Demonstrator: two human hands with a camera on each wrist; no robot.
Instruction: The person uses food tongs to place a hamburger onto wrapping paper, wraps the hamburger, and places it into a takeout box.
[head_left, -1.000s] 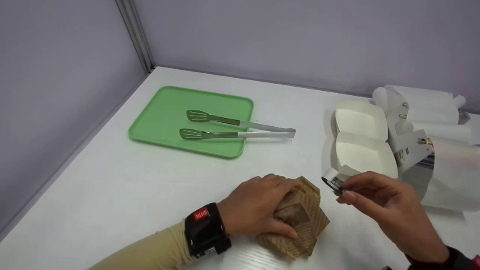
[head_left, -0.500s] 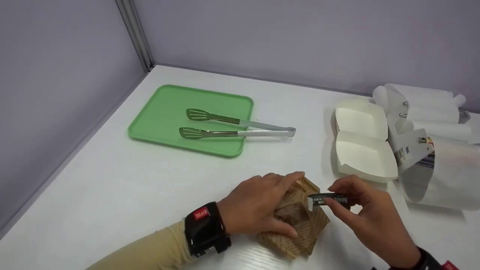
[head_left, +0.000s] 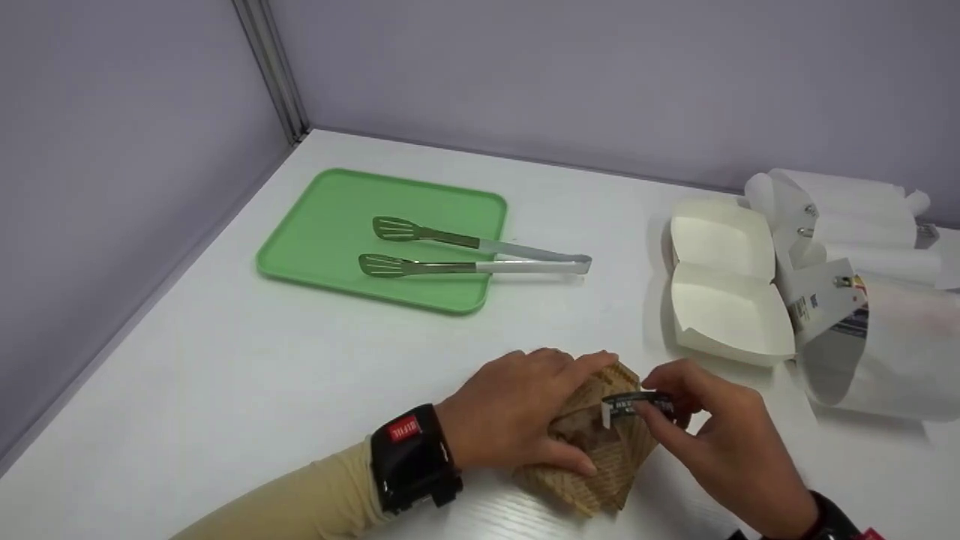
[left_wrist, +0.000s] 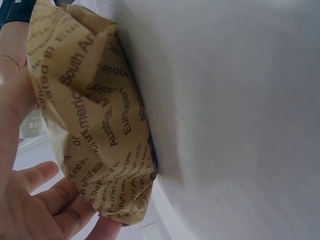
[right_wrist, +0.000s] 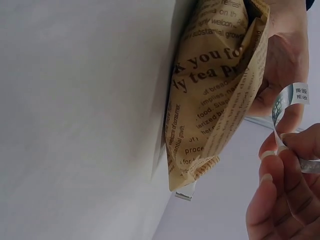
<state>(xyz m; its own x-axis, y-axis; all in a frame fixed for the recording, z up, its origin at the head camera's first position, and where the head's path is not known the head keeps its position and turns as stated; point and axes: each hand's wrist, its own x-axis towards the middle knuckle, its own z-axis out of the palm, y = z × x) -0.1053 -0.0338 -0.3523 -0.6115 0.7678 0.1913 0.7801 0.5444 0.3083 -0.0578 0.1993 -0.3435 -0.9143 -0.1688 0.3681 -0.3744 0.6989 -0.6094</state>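
A brown paper package (head_left: 619,457) printed with text, its flaps folded over, lies at the table's front. My left hand (head_left: 517,409) holds it from the left, thumb near the front and fingers along the far side; in the left wrist view those fingers curve round the printed paper (left_wrist: 95,110). Thumb and fingers of my right hand (head_left: 724,442) pinch a curled, dark green sticker strip (head_left: 621,406) with a white end just above the package. The right wrist view shows the strip (right_wrist: 281,107) bending up, apart from the paper. The package's contents are hidden.
Metal tongs (head_left: 450,266) lie across a green tray (head_left: 322,217) at the back left. An opened white clamshell box (head_left: 727,307) stands at right, beside white paper or film sheets (head_left: 892,337) with metal fittings. Walls border the table's left and back.
My right hand has moved left with the sticker strip, from beside the package to over its right part. The strip has turned and curls more. My left hand stays nearly still.
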